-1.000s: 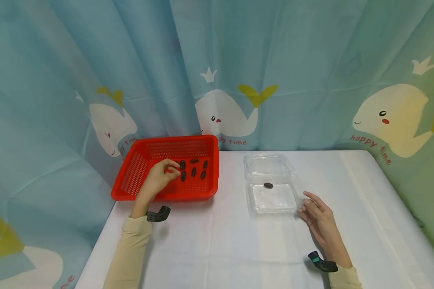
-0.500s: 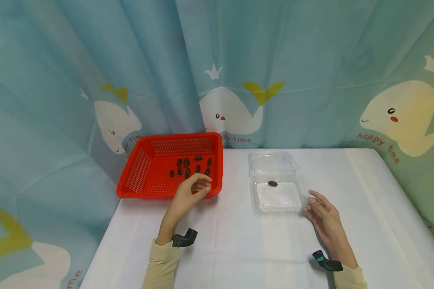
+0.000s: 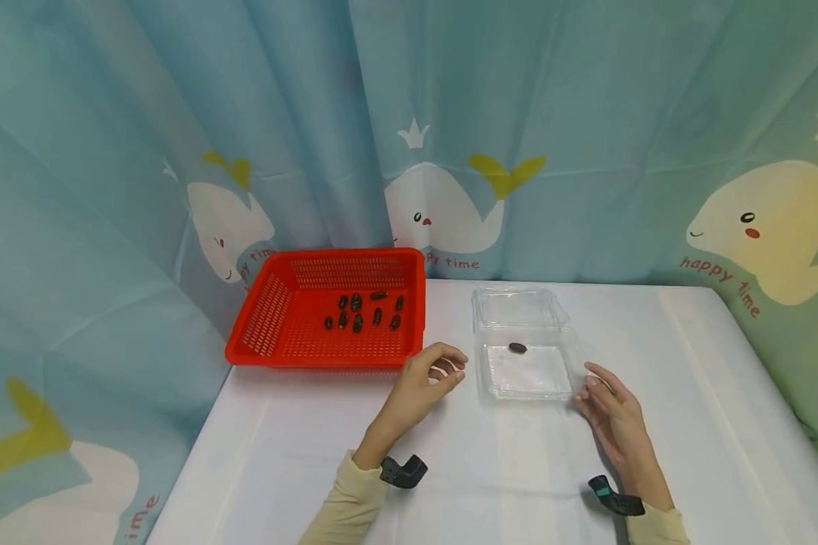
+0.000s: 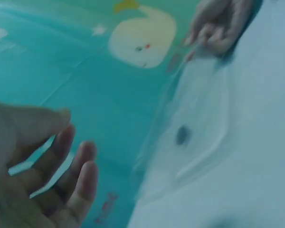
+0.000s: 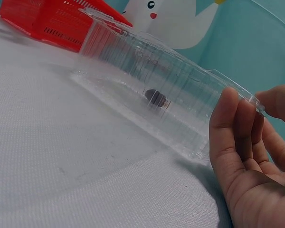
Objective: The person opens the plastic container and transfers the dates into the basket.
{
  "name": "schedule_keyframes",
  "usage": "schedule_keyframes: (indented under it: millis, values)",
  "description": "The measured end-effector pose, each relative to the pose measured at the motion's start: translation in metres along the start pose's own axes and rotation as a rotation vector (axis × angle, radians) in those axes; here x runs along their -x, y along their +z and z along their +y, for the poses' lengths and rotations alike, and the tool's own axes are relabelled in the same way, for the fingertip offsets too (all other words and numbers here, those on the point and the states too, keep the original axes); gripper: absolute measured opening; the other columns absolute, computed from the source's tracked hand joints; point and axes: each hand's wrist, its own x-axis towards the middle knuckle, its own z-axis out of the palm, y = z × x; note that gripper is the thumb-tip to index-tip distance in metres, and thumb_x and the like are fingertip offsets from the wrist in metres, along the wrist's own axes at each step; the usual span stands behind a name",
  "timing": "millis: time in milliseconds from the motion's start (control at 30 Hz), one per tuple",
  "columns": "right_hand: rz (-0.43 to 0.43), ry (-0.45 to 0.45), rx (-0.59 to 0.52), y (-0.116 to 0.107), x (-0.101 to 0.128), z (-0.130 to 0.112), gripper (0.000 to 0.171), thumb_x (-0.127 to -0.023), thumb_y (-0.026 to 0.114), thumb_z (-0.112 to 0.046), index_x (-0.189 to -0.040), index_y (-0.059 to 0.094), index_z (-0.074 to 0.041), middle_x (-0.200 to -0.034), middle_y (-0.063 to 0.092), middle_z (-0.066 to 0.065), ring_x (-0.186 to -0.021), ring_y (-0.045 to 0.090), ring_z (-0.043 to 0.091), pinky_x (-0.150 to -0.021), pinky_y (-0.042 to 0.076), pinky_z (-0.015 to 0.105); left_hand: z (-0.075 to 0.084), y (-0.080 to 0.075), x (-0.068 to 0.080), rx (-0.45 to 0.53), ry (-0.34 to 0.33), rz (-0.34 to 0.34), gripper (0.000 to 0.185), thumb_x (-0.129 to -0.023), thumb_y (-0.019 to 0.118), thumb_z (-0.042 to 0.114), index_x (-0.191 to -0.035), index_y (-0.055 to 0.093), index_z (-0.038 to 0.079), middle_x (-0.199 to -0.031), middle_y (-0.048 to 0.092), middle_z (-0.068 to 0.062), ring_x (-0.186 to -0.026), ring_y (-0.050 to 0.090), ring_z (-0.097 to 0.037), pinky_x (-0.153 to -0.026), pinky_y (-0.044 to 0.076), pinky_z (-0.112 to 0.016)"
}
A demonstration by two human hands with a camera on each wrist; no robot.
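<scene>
My left hand (image 3: pixel 426 378) is above the table between the red basket (image 3: pixel 320 356) and the clear plastic clamshell box (image 3: pixel 528 392). Its thumb and forefinger tips come together in the left wrist view, with the other fingers loosely bent; I cannot tell whether something small is pinched there. My right hand (image 5: pixel 254 161) grips the right rim of the box, thumb on one side and fingers on the other. One dark, oval, date-like fruit (image 5: pixel 156 98) lies inside the box. Several more such dark fruits (image 3: pixel 357 323) lie in the basket.
The box's lid (image 3: pixel 514 309) is folded back toward the curtain (image 3: pixel 586 151), which has whale prints and hangs along the table's far edge. White cloth covers the table (image 3: pixel 491 469). The basket stands at the back left.
My left hand has left the basket and moved right, toward the box. The right hand stays at the box's rim. The head view has shifted slightly.
</scene>
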Motion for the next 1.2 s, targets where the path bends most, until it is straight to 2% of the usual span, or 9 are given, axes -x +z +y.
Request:
schedule_keyframes:
  millis: [200, 400, 533, 700, 800, 1000, 1200]
  values:
    - [-0.002, -0.006, -0.002, 0.000, 0.000, 0.000, 0.032, -0.109, 0.053, -0.008, -0.138, 0.059, -0.018, -0.103, 0.064, -0.007, -0.088, 0.065, 0.003, -0.082, 0.060, 0.018, -0.002, 0.028, -0.007, 0.036, -0.027, 0.033, 0.022, -0.098, 0.071, 0.010, -0.119, 0.069, 0.014, -0.115, 0.072, -0.004, -0.101, 0.066, -0.012, -0.085, 0.056, -0.021]
    - [0.005, 0.004, 0.002, 0.000, -0.001, 0.000, 0.032, -0.109, 0.053, -0.008, -0.137, 0.060, -0.020, -0.103, 0.064, -0.007, -0.088, 0.065, 0.002, -0.083, 0.060, 0.018, -0.002, 0.048, -0.022, 0.071, -0.049, 0.072, 0.020, -0.097, 0.071, 0.009, -0.117, 0.070, 0.014, -0.113, 0.074, -0.005, -0.098, 0.068, -0.012, -0.083, 0.056, -0.021]
    - [0.006, 0.003, 0.007, 0.000, 0.000, -0.002, 0.031, -0.109, 0.052, -0.008, -0.136, 0.060, -0.021, -0.104, 0.063, -0.007, -0.088, 0.066, 0.002, -0.083, 0.060, 0.017, 0.003, 0.058, -0.031, 0.094, -0.088, 0.067, 0.020, -0.098, 0.070, 0.010, -0.117, 0.070, 0.014, -0.114, 0.074, -0.004, -0.096, 0.068, -0.009, -0.086, 0.056, -0.020]
    - [-0.004, 0.008, 0.000, 0.001, 0.002, -0.002, 0.031, -0.109, 0.052, -0.007, -0.137, 0.059, -0.020, -0.105, 0.063, -0.006, -0.089, 0.066, 0.002, -0.083, 0.060, 0.017, 0.009, 0.067, -0.040, 0.120, -0.157, 0.046, 0.022, -0.096, 0.071, 0.009, -0.118, 0.071, 0.015, -0.117, 0.074, -0.003, -0.094, 0.068, -0.005, -0.083, 0.056, -0.020]
    - [-0.008, 0.011, -0.014, 0.001, 0.002, -0.002, 0.032, -0.109, 0.051, -0.007, -0.136, 0.060, -0.020, -0.104, 0.064, -0.006, -0.088, 0.066, 0.003, -0.083, 0.060, 0.018, 0.012, 0.071, -0.046, 0.146, -0.173, 0.036, 0.024, -0.096, 0.072, 0.007, -0.119, 0.071, 0.013, -0.119, 0.073, -0.004, -0.098, 0.071, -0.011, -0.082, 0.057, -0.021]
    - [-0.004, 0.007, -0.023, 0.002, 0.000, -0.002, 0.031, -0.109, 0.051, -0.006, -0.135, 0.061, -0.021, -0.102, 0.065, -0.006, -0.088, 0.066, 0.003, -0.082, 0.060, 0.018, 0.018, 0.080, -0.059, 0.118, -0.235, 0.020, 0.035, -0.094, 0.075, 0.010, -0.129, 0.067, 0.011, -0.131, 0.069, -0.010, -0.120, 0.067, -0.031, -0.094, 0.058, -0.030]
    - [-0.005, 0.016, 0.000, 0.000, 0.000, -0.002, 0.031, -0.109, 0.051, -0.008, -0.136, 0.060, -0.021, -0.101, 0.065, -0.007, -0.088, 0.066, 0.003, -0.082, 0.060, 0.018, 0.021, 0.088, -0.069, 0.119, -0.321, 0.017, 0.051, -0.093, 0.076, 0.012, -0.141, 0.060, 0.006, -0.141, 0.061, -0.017, -0.130, 0.060, -0.037, -0.104, 0.054, -0.042]
